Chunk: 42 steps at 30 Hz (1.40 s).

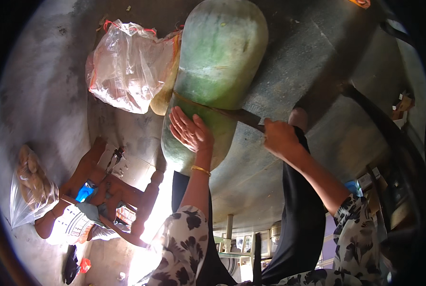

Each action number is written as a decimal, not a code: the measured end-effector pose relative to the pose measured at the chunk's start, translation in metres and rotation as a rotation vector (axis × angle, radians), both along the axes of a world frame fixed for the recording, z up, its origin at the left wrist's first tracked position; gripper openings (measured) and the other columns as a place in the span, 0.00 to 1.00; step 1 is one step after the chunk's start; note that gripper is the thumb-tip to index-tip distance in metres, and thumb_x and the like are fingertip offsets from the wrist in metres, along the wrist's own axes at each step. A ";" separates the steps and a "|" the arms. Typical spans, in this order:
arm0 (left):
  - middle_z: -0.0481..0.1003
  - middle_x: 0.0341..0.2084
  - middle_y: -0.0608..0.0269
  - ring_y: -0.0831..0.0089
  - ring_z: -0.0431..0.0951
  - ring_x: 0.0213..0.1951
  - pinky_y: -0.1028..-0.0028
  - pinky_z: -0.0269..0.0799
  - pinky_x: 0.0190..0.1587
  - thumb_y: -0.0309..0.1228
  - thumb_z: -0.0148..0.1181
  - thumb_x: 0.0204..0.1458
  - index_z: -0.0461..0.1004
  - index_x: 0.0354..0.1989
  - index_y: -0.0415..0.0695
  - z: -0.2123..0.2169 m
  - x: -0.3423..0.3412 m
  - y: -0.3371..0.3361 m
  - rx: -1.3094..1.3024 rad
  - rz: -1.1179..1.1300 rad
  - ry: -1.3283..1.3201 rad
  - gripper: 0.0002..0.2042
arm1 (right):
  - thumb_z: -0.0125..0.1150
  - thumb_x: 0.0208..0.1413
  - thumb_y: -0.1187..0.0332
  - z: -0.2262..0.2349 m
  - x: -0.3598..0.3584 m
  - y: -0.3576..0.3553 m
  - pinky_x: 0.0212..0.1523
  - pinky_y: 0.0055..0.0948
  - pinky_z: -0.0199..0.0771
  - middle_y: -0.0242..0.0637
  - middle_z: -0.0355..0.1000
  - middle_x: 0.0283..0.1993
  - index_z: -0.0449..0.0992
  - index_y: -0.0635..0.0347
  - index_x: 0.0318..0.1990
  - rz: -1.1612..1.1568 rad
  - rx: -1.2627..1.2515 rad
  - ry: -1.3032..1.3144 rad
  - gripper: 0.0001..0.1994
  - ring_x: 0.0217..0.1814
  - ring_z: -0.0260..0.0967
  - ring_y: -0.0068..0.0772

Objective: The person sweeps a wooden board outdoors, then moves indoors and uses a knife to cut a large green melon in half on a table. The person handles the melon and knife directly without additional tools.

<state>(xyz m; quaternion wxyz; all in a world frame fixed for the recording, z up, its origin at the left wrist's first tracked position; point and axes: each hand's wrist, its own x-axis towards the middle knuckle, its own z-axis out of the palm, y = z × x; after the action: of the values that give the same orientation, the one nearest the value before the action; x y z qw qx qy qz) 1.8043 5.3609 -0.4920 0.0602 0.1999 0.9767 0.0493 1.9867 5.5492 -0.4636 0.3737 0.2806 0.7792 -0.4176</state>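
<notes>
A large, long pale-green winter melon [222, 52] lies lengthwise in front of me, its far end reaching the top of the head view. A knife [245, 116] crosses the melon's nearer half, its blade apparently sunk into the rind along a slanting line. My right hand [280, 138] is closed round the knife's handle, just right of the melon. On the near part of the melon my left hand [194, 133] rests flat, fingers stretched out and pointing up-left, just below the blade line. How deep the blade sits is hidden.
Left of the melon stands a clear plastic bag [132, 66] with red edging, beside a tan rounded object [161, 97]. A carved wooden chair [148, 205] holding cloths is at lower left, near a clear bag of brownish lumps [31, 178]. Cardboard boxes [402, 107] sit far right.
</notes>
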 end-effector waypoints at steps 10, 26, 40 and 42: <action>0.60 0.71 0.53 0.55 0.57 0.72 0.53 0.46 0.73 0.46 0.40 0.66 0.58 0.72 0.41 0.001 -0.008 -0.003 0.012 -0.022 0.009 0.30 | 0.64 0.48 0.74 -0.016 -0.025 -0.016 0.40 0.48 0.80 0.56 0.78 0.37 0.76 0.66 0.41 -0.027 -0.019 -0.029 0.12 0.38 0.79 0.59; 0.60 0.70 0.50 0.52 0.58 0.71 0.52 0.48 0.72 0.47 0.37 0.68 0.57 0.72 0.38 0.001 -0.002 0.005 -0.048 -0.044 0.016 0.31 | 0.61 0.50 0.73 -0.049 -0.032 0.000 0.40 0.49 0.80 0.53 0.78 0.34 0.76 0.66 0.44 -0.009 0.014 0.061 0.12 0.37 0.79 0.53; 0.61 0.70 0.52 0.54 0.58 0.72 0.53 0.47 0.72 0.44 0.40 0.66 0.58 0.72 0.40 -0.003 0.003 0.009 -0.165 0.015 0.050 0.30 | 0.59 0.51 0.72 -0.071 -0.028 0.000 0.42 0.50 0.79 0.53 0.78 0.34 0.78 0.63 0.45 0.054 0.032 -0.021 0.13 0.39 0.78 0.55; 0.60 0.71 0.52 0.55 0.58 0.72 0.54 0.47 0.73 0.45 0.40 0.66 0.58 0.72 0.40 -0.005 0.000 0.010 -0.043 -0.019 0.044 0.30 | 0.58 0.51 0.73 -0.074 -0.023 -0.003 0.42 0.51 0.78 0.52 0.78 0.33 0.77 0.63 0.44 -0.008 -0.014 0.055 0.12 0.37 0.78 0.57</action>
<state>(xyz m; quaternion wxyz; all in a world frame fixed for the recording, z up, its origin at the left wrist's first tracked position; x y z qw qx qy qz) 1.8040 5.3705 -0.4971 0.0435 0.2087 0.9767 0.0231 1.9636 5.5461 -0.5377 0.3522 0.2694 0.7853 -0.4321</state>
